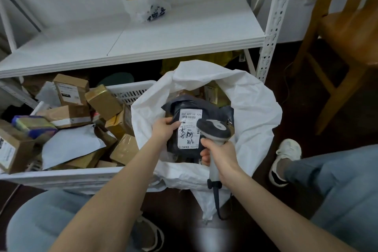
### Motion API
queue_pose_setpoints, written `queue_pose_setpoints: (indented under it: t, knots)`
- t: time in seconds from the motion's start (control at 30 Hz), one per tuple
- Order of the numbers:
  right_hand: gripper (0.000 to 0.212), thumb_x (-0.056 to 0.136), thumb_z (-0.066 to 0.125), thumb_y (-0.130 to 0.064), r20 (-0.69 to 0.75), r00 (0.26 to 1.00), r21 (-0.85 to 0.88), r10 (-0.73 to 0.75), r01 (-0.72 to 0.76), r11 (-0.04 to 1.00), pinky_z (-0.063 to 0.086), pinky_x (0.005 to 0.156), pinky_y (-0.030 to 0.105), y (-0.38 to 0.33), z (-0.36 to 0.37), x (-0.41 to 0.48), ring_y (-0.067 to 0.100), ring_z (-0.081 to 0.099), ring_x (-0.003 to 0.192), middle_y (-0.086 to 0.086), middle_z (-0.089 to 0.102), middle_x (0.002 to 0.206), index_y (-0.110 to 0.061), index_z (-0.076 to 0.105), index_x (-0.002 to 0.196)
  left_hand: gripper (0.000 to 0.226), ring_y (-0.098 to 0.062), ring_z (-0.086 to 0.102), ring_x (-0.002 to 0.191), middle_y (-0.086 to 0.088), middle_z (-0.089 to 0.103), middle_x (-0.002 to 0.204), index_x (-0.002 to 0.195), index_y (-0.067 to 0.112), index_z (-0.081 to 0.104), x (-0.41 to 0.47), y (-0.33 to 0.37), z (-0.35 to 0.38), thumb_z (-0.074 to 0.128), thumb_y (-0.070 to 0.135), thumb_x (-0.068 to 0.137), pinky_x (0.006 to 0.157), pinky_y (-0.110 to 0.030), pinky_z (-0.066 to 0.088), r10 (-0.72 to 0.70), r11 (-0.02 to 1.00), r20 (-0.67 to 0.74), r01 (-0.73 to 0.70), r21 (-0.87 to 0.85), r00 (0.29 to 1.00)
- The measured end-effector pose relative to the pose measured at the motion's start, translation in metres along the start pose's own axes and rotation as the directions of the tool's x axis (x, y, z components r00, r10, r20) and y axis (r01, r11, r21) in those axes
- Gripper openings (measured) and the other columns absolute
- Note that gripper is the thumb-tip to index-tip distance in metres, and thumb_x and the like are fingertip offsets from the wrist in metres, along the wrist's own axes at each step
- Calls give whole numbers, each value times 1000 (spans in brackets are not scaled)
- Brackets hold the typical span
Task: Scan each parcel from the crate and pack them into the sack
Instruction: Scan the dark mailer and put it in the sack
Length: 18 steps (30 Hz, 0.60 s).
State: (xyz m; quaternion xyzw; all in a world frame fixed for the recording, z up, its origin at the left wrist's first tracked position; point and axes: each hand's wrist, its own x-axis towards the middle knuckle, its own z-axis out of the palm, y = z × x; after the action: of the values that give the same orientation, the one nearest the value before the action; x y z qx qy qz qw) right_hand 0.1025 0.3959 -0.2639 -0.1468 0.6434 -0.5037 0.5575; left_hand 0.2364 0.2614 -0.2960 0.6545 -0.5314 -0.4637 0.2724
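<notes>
White metal shelf (184, 32) across the top, with a crumpled plastic bag (143, 4) near its back edge. Wooden chair (347, 37) stands at right, beside the shelf's right upright. White crate (131, 91) sits on the floor under the shelf's front edge, piled with brown cardboard boxes (103, 101), a white mailer (71, 145) and a blue-purple pack (32, 126). White sack (255, 104) is just right of the crate, touching it, mouth open. Scanner (214, 129) head sits in front of the parcel and covers the label's lower right edge. Jeans knees fill the bottom corners. 1 white shoe (286, 159) is on the floor right of the sack.

Crate's left end is cut off by the frame. The parcel blocks most of the sack's inside; brown-yellow packs (212, 92) show behind it. Yellow thing (204, 59) under the shelf is too dark to identify. Scanner cable (217, 200) drops from the handle, its end lost against the dark floor. Label's small print is unreadable.

Dark grey poly parcel (178, 108) is soft and wrinkled, at the sack's open mouth; cannot tell if it rests on anything. White label (189, 129) faces up, with a barcode on top and black handwriting below. Left hand (164, 129) pinches the parcel's left edge, thumb at the label's edge. Right hand (221, 155) is wrapped round the scanner handle. The 2 hands are apart, 1 on each side of the parcel.
</notes>
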Motion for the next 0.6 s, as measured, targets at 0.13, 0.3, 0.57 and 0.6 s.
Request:
queue_pose_setpoints:
  t: [0.13, 0.3, 0.57, 0.6]
  knots:
    - [18, 84, 70, -12, -5, 1000, 20, -21, 21, 1000, 49, 53, 30, 6, 0, -8, 16, 52, 45, 7, 60, 51, -1, 65, 71, 11, -14, 65, 71, -3, 69, 83, 102, 9, 66, -8, 2, 0, 57, 11, 95, 52, -19, 52, -75, 973, 98, 94, -212, 992]
    - [16, 84, 68, -10, 9, 998, -44, -59, 59, 997, 49, 52, 29, 7, -1, -18, 13, 50, 40, 5, 58, 48, -1, 65, 71, 11, -13, 64, 69, -2, 69, 81, 98, 11, 66, -12, 0, 1, 55, 11, 97, 59, -24, 49, -108, 961, 95, 128, -245, 990]
    - [18, 82, 65, -6, 14, 997, -84, -79, 80, 993, 49, 54, 30, 5, -4, -33, 12, 48, 40, 6, 56, 50, -1, 63, 66, 15, -14, 63, 69, -8, 68, 90, 105, 7, 67, -21, 3, 2, 54, 10, 97, 60, -25, 49, -109, 968, 64, 120, -222, 992]
    - [18, 82, 65, -6, 12, 997, -89, -82, 83, 993, 49, 54, 30, 5, -4, -34, 12, 48, 39, 6, 56, 50, -1, 63, 65, 16, -14, 62, 69, -9, 67, 92, 106, 7, 66, -22, 3, 2, 54, 10, 97, 59, -25, 48, -107, 968, 61, 118, -223, 992]
